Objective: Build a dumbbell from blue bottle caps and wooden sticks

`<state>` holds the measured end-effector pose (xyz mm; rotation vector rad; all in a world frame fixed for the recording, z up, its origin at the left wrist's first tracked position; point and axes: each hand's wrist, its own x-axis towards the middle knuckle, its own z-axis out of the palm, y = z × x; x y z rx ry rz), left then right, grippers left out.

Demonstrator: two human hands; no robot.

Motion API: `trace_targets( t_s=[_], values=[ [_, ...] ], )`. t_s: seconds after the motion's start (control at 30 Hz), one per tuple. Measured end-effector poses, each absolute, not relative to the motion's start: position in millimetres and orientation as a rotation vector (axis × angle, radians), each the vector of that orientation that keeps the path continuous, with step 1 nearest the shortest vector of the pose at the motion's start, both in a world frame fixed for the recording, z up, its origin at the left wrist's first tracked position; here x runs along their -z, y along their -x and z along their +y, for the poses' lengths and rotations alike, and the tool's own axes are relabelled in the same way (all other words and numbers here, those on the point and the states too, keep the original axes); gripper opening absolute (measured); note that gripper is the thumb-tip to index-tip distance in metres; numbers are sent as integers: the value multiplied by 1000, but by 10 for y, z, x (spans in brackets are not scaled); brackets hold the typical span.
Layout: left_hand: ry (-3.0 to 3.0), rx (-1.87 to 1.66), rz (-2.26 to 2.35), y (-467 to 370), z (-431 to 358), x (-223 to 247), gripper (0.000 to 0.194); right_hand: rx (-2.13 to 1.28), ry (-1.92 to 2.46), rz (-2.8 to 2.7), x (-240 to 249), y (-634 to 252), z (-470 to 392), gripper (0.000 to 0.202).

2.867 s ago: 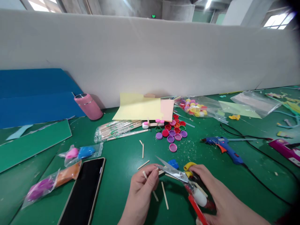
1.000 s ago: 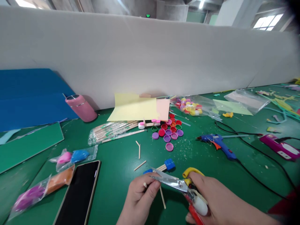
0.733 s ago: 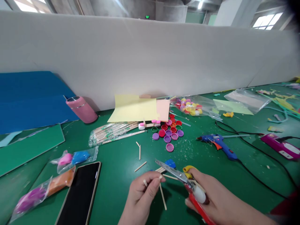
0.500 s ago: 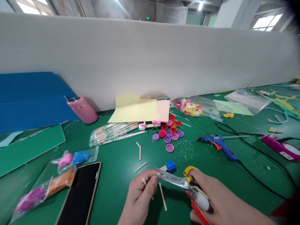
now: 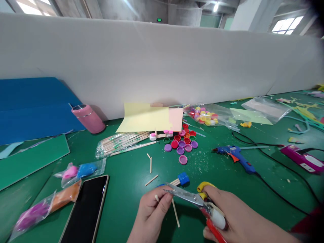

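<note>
My left hand (image 5: 154,211) is closed on a thin wooden stick (image 5: 157,198), whose pale end pokes out between the fingers. My right hand (image 5: 231,212) grips a pair of scissors (image 5: 193,198) with red and yellow handles. The blade tips reach the left thumb and fingertips; whether they touch the stick is hidden. Just behind the blades lies a blue block (image 5: 183,179) with several sticks in it. Under the scissors is one loose stick (image 5: 176,213), and a shorter stick piece (image 5: 151,180) rests beyond my left hand.
A blue glue gun (image 5: 235,157) with a black cord lies right, near a purple power strip (image 5: 301,158). Bottle caps (image 5: 183,159) cluster in the middle. A phone (image 5: 84,209) and clay packets (image 5: 64,195) lie left. A bag of sticks (image 5: 124,143) and a pink bottle (image 5: 88,118) stand farther back.
The scissor blades have closed somewhat and shifted slightly left. My left hand has turned a little, and less of the stick shows below its fingers. A bit of blue now shows behind the left fingers.
</note>
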<state>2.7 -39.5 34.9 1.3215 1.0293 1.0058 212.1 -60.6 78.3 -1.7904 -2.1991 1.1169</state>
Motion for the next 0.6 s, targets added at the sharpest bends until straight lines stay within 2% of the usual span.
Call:
trace_targets(
  t_s=[0.2,0.33,0.6],
  values=[
    [-1347,-993,1064,-46,-401,-407,24,-1112,1792,-2129,-641,-2146,-597,28],
    [-1110,-1011,1049,-65,-409,-411,27,-1178,1733,-1915,-664,-2161,-559,25],
    [-704,-898,714,-150,-346,-413,21,-1169,1519,-1695,-561,-2123,-452,16]
  ],
)
